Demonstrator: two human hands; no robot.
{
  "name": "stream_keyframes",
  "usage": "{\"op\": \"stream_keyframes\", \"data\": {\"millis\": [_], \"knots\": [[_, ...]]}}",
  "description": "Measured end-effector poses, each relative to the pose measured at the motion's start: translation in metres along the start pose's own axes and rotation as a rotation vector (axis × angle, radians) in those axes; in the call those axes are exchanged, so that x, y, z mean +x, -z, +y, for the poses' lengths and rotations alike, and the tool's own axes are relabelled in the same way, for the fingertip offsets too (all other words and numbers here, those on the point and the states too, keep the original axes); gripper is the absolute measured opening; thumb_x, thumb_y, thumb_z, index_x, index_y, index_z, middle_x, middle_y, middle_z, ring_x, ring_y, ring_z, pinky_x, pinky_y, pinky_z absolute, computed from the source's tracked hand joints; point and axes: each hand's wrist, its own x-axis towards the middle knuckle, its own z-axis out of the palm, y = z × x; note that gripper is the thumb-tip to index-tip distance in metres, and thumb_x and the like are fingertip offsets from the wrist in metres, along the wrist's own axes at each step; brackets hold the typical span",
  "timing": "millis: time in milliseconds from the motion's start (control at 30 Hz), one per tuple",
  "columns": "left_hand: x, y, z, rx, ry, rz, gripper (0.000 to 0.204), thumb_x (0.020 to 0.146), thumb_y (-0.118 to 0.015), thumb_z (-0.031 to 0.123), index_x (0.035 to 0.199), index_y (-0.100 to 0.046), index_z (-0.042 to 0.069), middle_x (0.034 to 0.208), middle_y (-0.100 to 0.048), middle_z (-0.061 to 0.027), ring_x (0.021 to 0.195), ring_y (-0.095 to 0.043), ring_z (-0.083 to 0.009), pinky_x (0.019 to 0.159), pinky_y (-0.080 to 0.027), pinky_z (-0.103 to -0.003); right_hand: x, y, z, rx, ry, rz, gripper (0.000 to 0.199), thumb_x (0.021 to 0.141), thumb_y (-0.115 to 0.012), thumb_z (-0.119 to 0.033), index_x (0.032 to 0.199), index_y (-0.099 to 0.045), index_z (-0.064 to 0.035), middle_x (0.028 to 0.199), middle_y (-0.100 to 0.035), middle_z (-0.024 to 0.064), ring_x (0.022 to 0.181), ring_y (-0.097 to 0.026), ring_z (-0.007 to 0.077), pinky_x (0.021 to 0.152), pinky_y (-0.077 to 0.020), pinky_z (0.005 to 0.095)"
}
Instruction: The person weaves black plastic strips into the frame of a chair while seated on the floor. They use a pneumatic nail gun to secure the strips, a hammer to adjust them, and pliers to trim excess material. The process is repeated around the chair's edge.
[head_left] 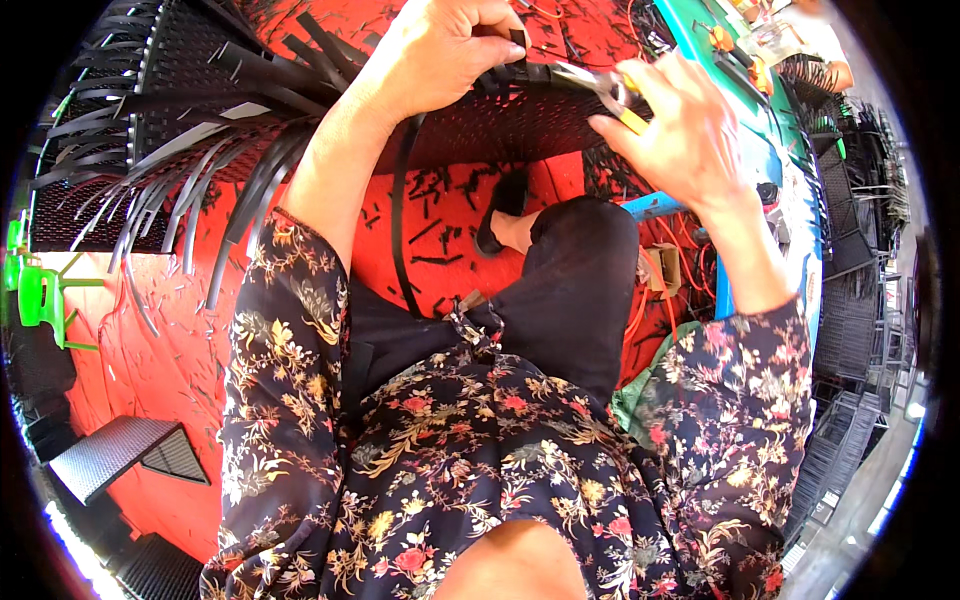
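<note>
My left hand (436, 62) is closed in a pinch on the end of a black flat strip (518, 40) at the top edge of a dark woven panel (465, 135). In my right hand (682, 130) are pliers (628, 112) with yellow grips and metal jaws. Their jaws point left and meet the panel's edge close to my left fingertips; whether they bite on a strip is too small to tell. Many loose black strips (262, 190) fan out to the left of my left forearm. One long strip (399, 215) hangs down past my left wrist toward my lap.
Red sheeting (430, 265) strewn with black offcuts covers the floor. A teal table (705, 50) with tools stands at the far right, blue frame tubing (652, 206) below it. Woven black pieces (190, 75) stand at left, near a green stool (40, 295). Woven panels (850, 240) line the right side.
</note>
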Motion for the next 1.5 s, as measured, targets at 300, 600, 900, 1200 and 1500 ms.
{"op": "stream_keyframes", "data": {"millis": [300, 600, 900, 1200, 1500], "knots": [[-0.003, -0.003, 0.003, 0.005, -0.139, 0.037, 0.005, 0.075, -0.064, -0.001, 0.08, -0.065, -0.001, 0.066, -0.063, -0.0081, 0.061, -0.059, -0.0122, 0.058, -0.045, -0.028, 0.017, -0.009, -0.007, -0.104, 0.095, -0.047, 0.043, 0.067, -0.079, -0.031, 0.099, -0.061, -0.0076, 0.08, -0.052, 0.0109, 0.081, -0.056, 0.0293, 0.07, -0.0461, 0.0406], [-0.006, 0.003, 0.005, -0.177, -0.004, 0.017, 0.003, 0.077, -0.065, -0.002, 0.078, -0.066, 0.0, 0.065, -0.062, -0.0022, 0.06, -0.055, -0.007, 0.056, -0.043, -0.024, 0.023, -0.019, -0.001, -0.092, 0.165, -0.025, 0.038, 0.068, -0.079, -0.032, 0.092, -0.061, -0.0084, 0.078, -0.054, 0.0094, 0.077, -0.059, 0.0283, 0.066, -0.0463, 0.0397], [-0.011, 0.016, -0.006, -0.611, -0.166, -0.343, 0.021, 0.081, -0.069, 0.019, 0.072, -0.069, 0.0, 0.08, -0.068, -0.011, 0.09, -0.062, -0.0217, 0.094, -0.043, -0.038, -0.161, 0.022, 0.103, 0.091, -0.637, -0.08, 0.049, 0.081, -0.069, -0.044, 0.105, -0.062, -0.0021, 0.084, -0.057, 0.0129, 0.078, -0.055, 0.0265, 0.073, -0.0431, 0.0361], [-0.016, 0.017, -0.006, -0.717, 0.029, -0.123, 0.05, 0.084, -0.069, 0.022, 0.124, -0.053, -0.003, 0.112, -0.063, -0.0085, 0.09, -0.059, -0.0123, 0.079, -0.047, -0.026, -0.349, 0.08, 0.133, -0.436, -1.229, -0.778, 0.056, 0.083, -0.063, -0.043, 0.124, -0.057, -0.005, 0.12, -0.058, 0.0212, 0.113, -0.054, 0.0377, 0.096, -0.0404, 0.0457], [-0.005, 0.005, -0.026, -0.628, -0.124, -0.119, 0.065, 0.091, -0.058, 0.042, 0.136, -0.042, -0.003, 0.116, -0.059, -0.0063, 0.095, -0.05, -0.0099, 0.082, -0.04, -0.025, -0.026, -0.002, -0.028, 0.959, -0.5, -0.037, 0.037, 0.085, -0.068, -0.012, 0.117, -0.058, 0.0019, 0.105, -0.066, 0.0094, 0.094, -0.064, 0.0182, 0.084, -0.0513, 0.031]]}}
